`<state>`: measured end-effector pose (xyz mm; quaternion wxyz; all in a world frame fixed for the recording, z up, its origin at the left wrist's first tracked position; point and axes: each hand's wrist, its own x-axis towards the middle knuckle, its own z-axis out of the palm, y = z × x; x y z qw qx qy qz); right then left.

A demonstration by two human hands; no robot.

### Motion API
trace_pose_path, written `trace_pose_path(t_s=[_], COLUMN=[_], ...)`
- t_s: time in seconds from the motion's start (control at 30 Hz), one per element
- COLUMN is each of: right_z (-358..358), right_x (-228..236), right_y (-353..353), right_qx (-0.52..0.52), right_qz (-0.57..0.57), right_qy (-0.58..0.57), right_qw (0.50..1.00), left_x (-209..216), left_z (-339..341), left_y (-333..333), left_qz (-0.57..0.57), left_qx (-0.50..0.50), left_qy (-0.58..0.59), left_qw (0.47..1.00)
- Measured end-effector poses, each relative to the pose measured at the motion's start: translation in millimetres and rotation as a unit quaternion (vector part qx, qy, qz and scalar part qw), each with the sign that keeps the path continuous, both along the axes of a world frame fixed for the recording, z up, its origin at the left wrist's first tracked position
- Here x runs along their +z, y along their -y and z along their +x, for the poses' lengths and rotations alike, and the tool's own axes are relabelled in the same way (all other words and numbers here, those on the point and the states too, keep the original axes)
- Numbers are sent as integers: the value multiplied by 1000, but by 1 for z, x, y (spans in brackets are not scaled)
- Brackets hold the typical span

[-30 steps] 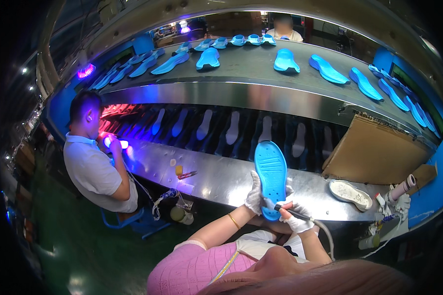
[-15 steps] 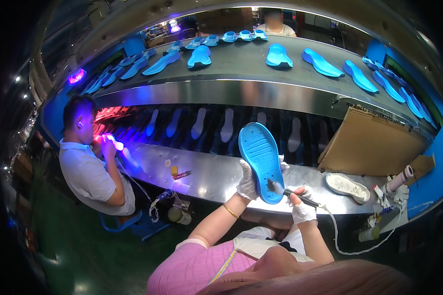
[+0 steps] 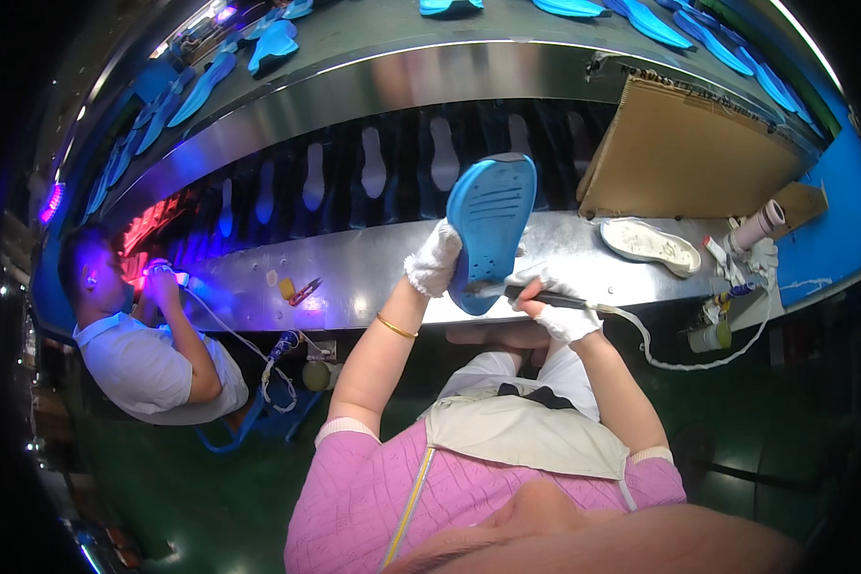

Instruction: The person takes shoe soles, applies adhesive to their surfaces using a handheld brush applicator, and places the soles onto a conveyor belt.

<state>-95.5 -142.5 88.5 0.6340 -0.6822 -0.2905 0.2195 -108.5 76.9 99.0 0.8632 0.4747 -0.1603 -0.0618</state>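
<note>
My left hand (image 3: 434,260), in a white fingerless glove, grips a blue shoe sole (image 3: 497,212) by its left edge. The sole is held up at a tilt above the metal bench, ridged and dotted with small holes, its left side wall showing. My right hand (image 3: 562,314), gloved the same way, is closed around the dark handle of a brush (image 3: 566,299). The bristles lie against the sole's lower end and are partly blurred. From the handle's back end a white hose (image 3: 641,349) runs off to the right.
A white sole (image 3: 651,246) lies on the metal bench (image 3: 354,287), right of my hands. Behind it leans a cardboard sheet (image 3: 694,153). More blue soles (image 3: 646,21) rest on the upper belt. At left, a seated co-worker (image 3: 158,354) holds something under purple light.
My view has shifted, so the bench and belt sit higher in it. The sole has turned to show more of its left side wall. The brush stays at its lower end.
</note>
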Motion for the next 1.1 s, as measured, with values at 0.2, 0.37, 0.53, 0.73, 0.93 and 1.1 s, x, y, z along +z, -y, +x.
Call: trace_pose_path(t_s=[0.2,0.37,0.53,0.73,0.93,1.1], right_z=[13,11,9,28,39,37], right_x=[7,3,27,9,18,22], right_y=[2,2,-4,-5,5,10], right_qx=[100,45,68,13,47,64], right_qz=[-93,-58,-280,-120,3,-144], right_qy=[-128,-16,89,79,-44,96], right_qw=[982,997,953,989,998,983], left_x=[-11,-6,-4,-2,1,14], left_z=[11,20,24,32,28,15], left_y=[-1,8,5,3,2,-1], left_qz=[115,165,200,279,272,228], left_qx=[-20,41,44,64,32,42], left_qy=[-38,-192,-232,-243,-263,-272], left_qw=[992,967,951,927,925,934])
